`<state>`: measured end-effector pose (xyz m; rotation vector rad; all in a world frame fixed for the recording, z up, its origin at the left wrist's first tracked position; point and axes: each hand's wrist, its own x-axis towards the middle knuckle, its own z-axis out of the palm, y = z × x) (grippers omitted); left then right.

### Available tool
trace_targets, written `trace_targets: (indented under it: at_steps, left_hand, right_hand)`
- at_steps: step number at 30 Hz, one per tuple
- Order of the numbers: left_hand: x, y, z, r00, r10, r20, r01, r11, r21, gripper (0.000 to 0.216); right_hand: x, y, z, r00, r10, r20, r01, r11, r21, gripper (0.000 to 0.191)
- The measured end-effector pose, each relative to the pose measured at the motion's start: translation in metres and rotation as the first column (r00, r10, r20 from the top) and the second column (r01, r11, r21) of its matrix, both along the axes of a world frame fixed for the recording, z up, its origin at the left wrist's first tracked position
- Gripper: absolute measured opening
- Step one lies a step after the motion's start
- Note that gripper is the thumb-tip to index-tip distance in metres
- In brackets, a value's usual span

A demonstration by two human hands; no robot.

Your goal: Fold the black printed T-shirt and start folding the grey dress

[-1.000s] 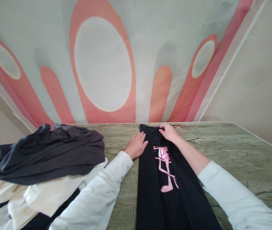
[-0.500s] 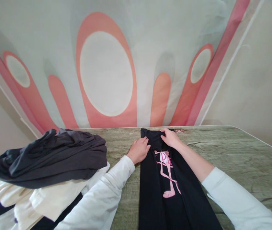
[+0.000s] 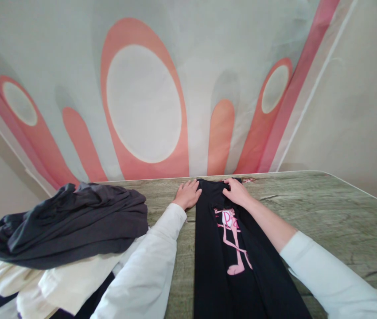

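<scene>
A black shirt [image 3: 211, 257] with a pink cartoon figure and lettering lies lengthwise on the table, its sides folded inward over part of the print. My left hand [image 3: 187, 195] rests flat at the shirt's far left corner, fingers extended, fingertips at the fabric's edge. At the far right end, my right hand [image 3: 236, 191] has its thumb and fingers curled on the black cloth, pinching it near the top edge. The near end of the shirt runs out of the picture.
A heap of clothes stands at the left: a dark grey garment [image 3: 75, 226] on top of cream garments [image 3: 78, 281], with white and black cloth beneath. The wood-patterned table [image 3: 328, 226] meets a wall hanging [image 3: 198, 88] with pink shapes at its far edge.
My left hand has slid left and slightly away from me, off the shirt's surface to its corner. My right hand stays nearly still at the top edge. The view has shifted slightly.
</scene>
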<state>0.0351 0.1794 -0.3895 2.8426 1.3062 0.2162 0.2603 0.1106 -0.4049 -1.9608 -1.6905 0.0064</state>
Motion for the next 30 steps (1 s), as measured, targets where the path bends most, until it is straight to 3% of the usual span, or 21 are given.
trace_targets:
  at_steps: [4,8,14,21,25,30]
  left_hand:
    - [-0.001,-0.003,-0.001,1.0,0.025,0.016,-0.026,0.998,0.054,0.047]
    - [-0.001,-0.01,0.0,0.996,-0.078,0.043,0.072,0.989,0.126,0.043]
    - [0.003,-0.013,-0.002,0.991,-0.125,0.041,0.124,0.992,0.027,0.051]
    - [0.003,-0.015,0.0,0.992,-0.112,0.059,0.11,0.993,0.041,0.049]
    - [0.002,-0.03,0.01,0.985,-0.119,0.129,0.104,0.988,0.116,0.042]
    - [0.002,-0.075,0.02,0.967,-0.151,0.207,0.117,0.979,0.169,0.035]
  right_hand:
    - [0.002,0.001,-0.003,1.0,0.004,-0.019,-0.003,1.0,0.028,0.031]
    - [0.003,0.002,-0.003,0.998,0.018,-0.056,-0.015,0.999,0.047,0.028]
    - [0.006,0.001,-0.001,0.996,0.006,-0.087,-0.001,0.998,0.059,0.019]
    - [0.002,-0.007,0.009,0.996,-0.014,-0.087,0.025,0.993,0.119,0.02]
    - [-0.005,-0.027,0.03,0.982,0.185,-0.048,-0.179,0.977,0.115,0.009]
    - [-0.017,-0.062,0.045,0.845,0.53,-0.064,-0.525,0.847,0.082,0.011]
